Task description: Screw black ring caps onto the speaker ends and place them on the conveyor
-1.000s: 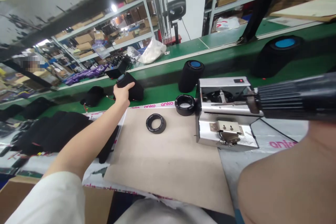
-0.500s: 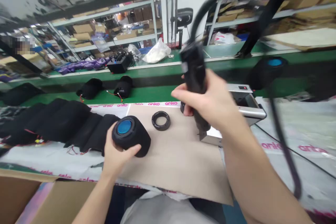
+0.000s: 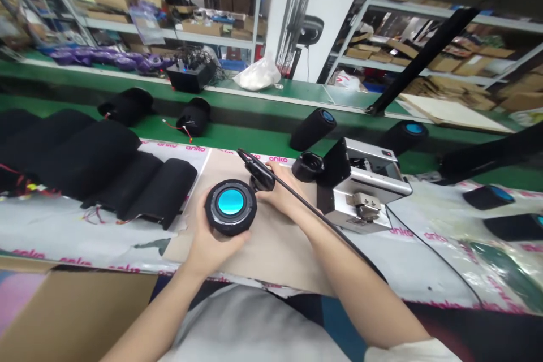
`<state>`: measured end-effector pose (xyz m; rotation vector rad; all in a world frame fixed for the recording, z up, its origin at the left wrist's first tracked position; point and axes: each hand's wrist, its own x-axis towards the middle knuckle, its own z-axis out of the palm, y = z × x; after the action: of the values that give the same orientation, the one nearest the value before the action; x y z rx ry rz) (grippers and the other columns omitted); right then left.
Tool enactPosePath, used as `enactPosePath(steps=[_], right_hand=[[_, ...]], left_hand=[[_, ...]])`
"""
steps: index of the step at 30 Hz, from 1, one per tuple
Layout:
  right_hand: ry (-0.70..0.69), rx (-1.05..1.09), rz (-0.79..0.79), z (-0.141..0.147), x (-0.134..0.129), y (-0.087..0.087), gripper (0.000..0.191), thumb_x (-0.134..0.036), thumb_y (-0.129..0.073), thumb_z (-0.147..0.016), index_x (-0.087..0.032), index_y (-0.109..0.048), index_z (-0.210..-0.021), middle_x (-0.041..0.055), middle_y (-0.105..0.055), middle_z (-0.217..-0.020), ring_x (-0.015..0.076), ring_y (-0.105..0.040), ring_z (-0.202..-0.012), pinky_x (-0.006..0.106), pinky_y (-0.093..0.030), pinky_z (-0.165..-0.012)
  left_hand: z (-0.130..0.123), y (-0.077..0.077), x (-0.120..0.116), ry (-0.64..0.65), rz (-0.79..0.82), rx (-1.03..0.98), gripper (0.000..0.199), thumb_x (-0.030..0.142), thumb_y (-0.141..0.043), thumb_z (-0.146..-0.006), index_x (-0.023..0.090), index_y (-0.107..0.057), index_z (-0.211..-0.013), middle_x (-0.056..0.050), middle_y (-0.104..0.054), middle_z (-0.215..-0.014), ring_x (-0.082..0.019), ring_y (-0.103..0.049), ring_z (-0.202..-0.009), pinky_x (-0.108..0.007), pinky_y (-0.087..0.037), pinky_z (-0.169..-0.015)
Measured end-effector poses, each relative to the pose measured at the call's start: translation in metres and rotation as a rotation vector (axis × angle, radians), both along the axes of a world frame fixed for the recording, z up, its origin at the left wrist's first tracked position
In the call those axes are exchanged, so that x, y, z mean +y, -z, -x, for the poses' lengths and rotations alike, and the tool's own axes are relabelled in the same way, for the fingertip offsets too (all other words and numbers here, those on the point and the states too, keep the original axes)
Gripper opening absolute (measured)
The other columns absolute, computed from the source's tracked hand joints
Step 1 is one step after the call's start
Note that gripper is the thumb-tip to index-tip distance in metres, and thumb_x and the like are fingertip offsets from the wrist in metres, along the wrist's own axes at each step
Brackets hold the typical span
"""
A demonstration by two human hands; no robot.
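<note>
My left hand (image 3: pixel 207 243) is wrapped round a black cylindrical speaker (image 3: pixel 250 216) with a shiny blue round end facing up, above the brown cardboard sheet (image 3: pixel 271 254). Just right of it, my right hand (image 3: pixel 280 189) grips a black corded tool (image 3: pixel 261 175) that looks like an electric screwdriver. Its cable (image 3: pixel 322 218) runs back along my right forearm. The tool's tip is hard to make out. Beyond my right hand stands a black round part (image 3: pixel 307 166), beside a silver box-shaped machine (image 3: pixel 365 195).
Black fabric-covered cylinders (image 3: pixel 102 147) with loose wires lie at the left. More blue-ended speakers (image 3: pixel 314 129) stand on the green bench and at the right. A black post (image 3: pixel 424 59) slants up at the back right. A cardboard box (image 3: pixel 93 305) is at lower left.
My right hand has brought the corded tool down and left, beside the speaker. The speaker now faces more towards me. The loose black ring on the cardboard is no longer visible.
</note>
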<state>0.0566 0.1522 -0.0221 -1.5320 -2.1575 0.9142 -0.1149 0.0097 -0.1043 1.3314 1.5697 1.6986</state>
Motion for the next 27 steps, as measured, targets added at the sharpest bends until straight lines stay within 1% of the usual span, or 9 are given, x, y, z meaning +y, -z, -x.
enactPosePath(steps=[3,6,9,11,13,15,19,23,27], right_hand=[[0.03,-0.002,-0.009,-0.004,-0.008,-0.009,0.08,-0.022,-0.09,-0.078,-0.026,-0.054,-0.149,0.011,-0.062,-0.148,0.0332,-0.063,-0.134,0.051,-0.054,-0.113],[0.059,0.031,0.035,-0.021,-0.026,-0.029,0.08,-0.028,-0.085,-0.081,-0.03,-0.05,-0.153,0.0083,-0.067,-0.14,0.0267,-0.073,-0.106,0.039,-0.065,-0.083],[0.063,0.049,0.138,-0.048,-0.051,-0.045,0.082,-0.034,-0.081,-0.083,-0.033,-0.046,-0.157,0.0072,-0.071,-0.128,0.0193,-0.071,-0.076,0.029,-0.06,-0.053],[0.052,0.031,0.203,-0.067,-0.066,-0.047,0.085,-0.034,-0.081,-0.082,-0.033,-0.046,-0.159,0.0072,-0.073,-0.121,0.0183,-0.069,-0.067,0.028,-0.057,-0.046],[0.011,0.001,0.244,-0.084,-0.075,-0.042,0.085,-0.028,-0.082,-0.078,-0.032,-0.052,-0.157,0.0068,-0.075,-0.119,0.0215,-0.073,-0.074,0.031,-0.061,-0.053],[-0.062,-0.02,0.266,-0.1,-0.079,-0.034,0.083,-0.015,-0.081,-0.071,-0.033,-0.062,-0.151,0.0043,-0.076,-0.125,0.0272,-0.077,-0.097,0.037,-0.068,-0.076],[-0.06,-0.016,0.24,-0.126,-0.088,-0.023,0.086,-0.005,-0.074,-0.072,-0.038,-0.063,-0.151,-0.0014,-0.069,-0.146,0.0302,-0.066,-0.134,0.045,-0.054,-0.118],[0.249,-0.055,0.144,-0.127,-0.113,-0.012,0.068,-0.032,-0.078,-0.091,-0.033,-0.053,-0.154,0.0063,-0.065,-0.148,0.0324,-0.064,-0.137,0.052,-0.053,-0.119],[0.338,-0.142,0.137,-0.097,-0.137,0.012,0.068,-0.035,-0.095,-0.079,-0.025,-0.063,-0.138,0.0124,-0.061,-0.147,0.0396,-0.068,-0.126,0.059,-0.057,-0.109]], left_hand=[[0.005,-0.013,-0.002,0.104,0.01,-0.032,0.105,0.035,-0.095,-0.069,0.025,-0.041,-0.159,-0.019,-0.051,-0.163,-0.04,-0.05,-0.156,-0.056,-0.042,-0.13],[0.013,-0.024,-0.002,0.157,0.029,-0.066,0.105,0.035,-0.095,-0.069,0.025,-0.044,-0.16,-0.018,-0.05,-0.166,-0.041,-0.048,-0.158,-0.056,-0.041,-0.131],[0.023,-0.028,0.0,0.227,0.036,-0.03,0.11,0.033,-0.097,-0.067,0.027,-0.045,-0.163,-0.017,-0.049,-0.168,-0.042,-0.049,-0.157,-0.056,-0.043,-0.13],[0.029,-0.029,0.003,0.283,0.033,-0.005,0.113,0.031,-0.098,-0.067,0.029,-0.044,-0.165,-0.017,-0.047,-0.17,-0.042,-0.049,-0.156,-0.055,-0.046,-0.127],[0.034,-0.032,0.007,0.317,0.018,-0.011,0.111,0.031,-0.098,-0.067,0.029,-0.045,-0.164,-0.017,-0.045,-0.171,-0.042,-0.051,-0.155,-0.054,-0.051,-0.124],[0.036,-0.037,0.009,0.313,0.0,-0.017,0.106,0.032,-0.099,-0.066,0.026,-0.051,-0.16,-0.017,-0.05,-0.167,-0.041,-0.056,-0.151,-0.054,-0.053,-0.122],[0.028,-0.043,0.01,0.151,-0.066,0.037,0.101,0.034,-0.104,-0.056,0.025,-0.063,-0.148,-0.012,-0.066,-0.149,-0.039,-0.066,-0.137,-0.056,-0.053,-0.122],[0.013,-0.039,0.008,-0.031,-0.156,0.115,0.099,0.035,-0.105,-0.054,0.03,-0.065,-0.145,-0.008,-0.064,-0.145,-0.036,-0.064,-0.137,-0.054,-0.046,-0.129],[0.005,-0.033,0.007,-0.073,-0.178,0.158,0.105,0.035,-0.106,-0.053,0.031,-0.061,-0.148,-0.007,-0.061,-0.147,-0.035,-0.059,-0.14,-0.051,-0.042,-0.132]])
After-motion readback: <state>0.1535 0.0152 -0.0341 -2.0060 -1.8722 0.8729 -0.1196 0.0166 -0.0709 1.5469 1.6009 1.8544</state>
